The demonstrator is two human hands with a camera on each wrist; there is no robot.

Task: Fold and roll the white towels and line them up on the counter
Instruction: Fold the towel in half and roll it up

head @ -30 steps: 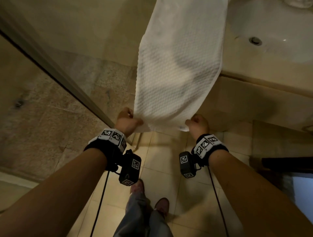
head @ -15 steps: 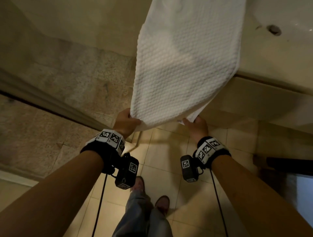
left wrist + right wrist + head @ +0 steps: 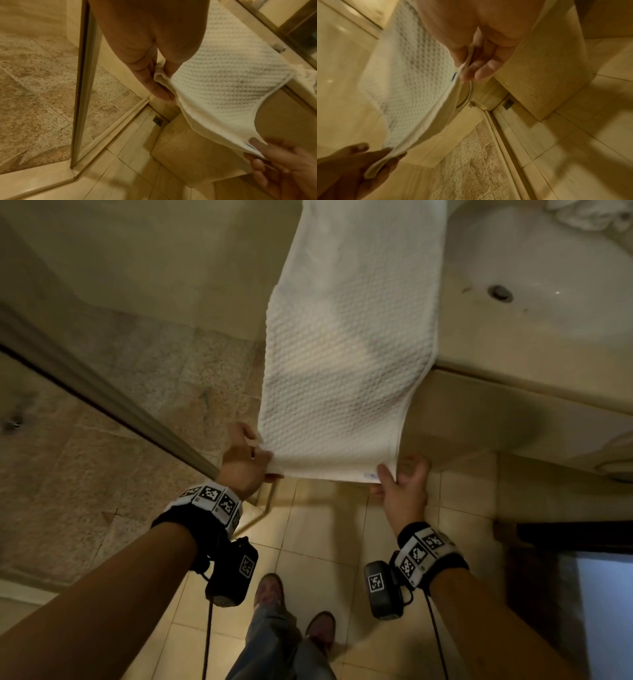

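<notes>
One white towel [image 3: 349, 354], folded to a long strip, lying on the counter [image 3: 513, 371] beside the sink [image 3: 548, 268], near end overhanging. Left hand [image 3: 245, 458] and right hand [image 3: 402, 491] each pinch a near corner between thumb and fingers (likely keeping the strip taut and square for rolling).

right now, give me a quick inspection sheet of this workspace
surface: beige counter, towel laid on it lengthwise
job's things: white towel, near end hanging off the counter edge
clutter: crumpled white cloth behind the sink
grippers: left hand and right hand each pinch a near corner
cables: black cord hangs from each wrist camera
surroundings: tiled floor, glass shower door, floor drain
</notes>
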